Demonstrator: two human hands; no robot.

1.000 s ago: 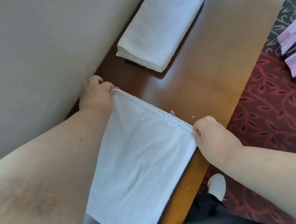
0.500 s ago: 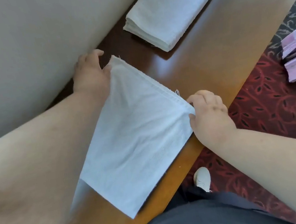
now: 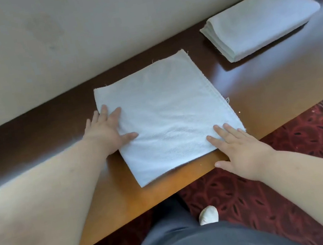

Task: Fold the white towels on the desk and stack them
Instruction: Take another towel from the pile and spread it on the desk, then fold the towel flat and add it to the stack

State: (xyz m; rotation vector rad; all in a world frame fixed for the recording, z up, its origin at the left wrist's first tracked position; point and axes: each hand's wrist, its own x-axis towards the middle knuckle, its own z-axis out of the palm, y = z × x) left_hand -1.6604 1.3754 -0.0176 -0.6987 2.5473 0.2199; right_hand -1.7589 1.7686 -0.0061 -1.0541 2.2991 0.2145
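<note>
The left hand (image 3: 108, 128) lies flat with fingers spread, pressing the left edge of the towel (image 3: 165, 113); it grasps nothing. The right hand (image 3: 242, 148) is likewise flat and released, its fingers resting on the towel's near right corner while the thumb and palm hang past the desk (image 3: 195, 171) edge.

Two hands, one flat towel, one stack (image 3: 260, 21). The towel is white, folded to a rough square, lying smooth on the desk and turned slightly askew to the desk edge. A stitched hem runs down its right side, with loose threads at the corners. Its near corner reaches close to the desk's front edge.

The stack sits further right on the desk, near the wall (image 3: 60, 43), well apart from the towel. It is a tidy white oblong with several layered edges showing at its near end; their exact number cannot be told.

Below the desk are a red patterned carpet (image 3: 288, 166) and one white shoe (image 3: 209, 215).
</note>
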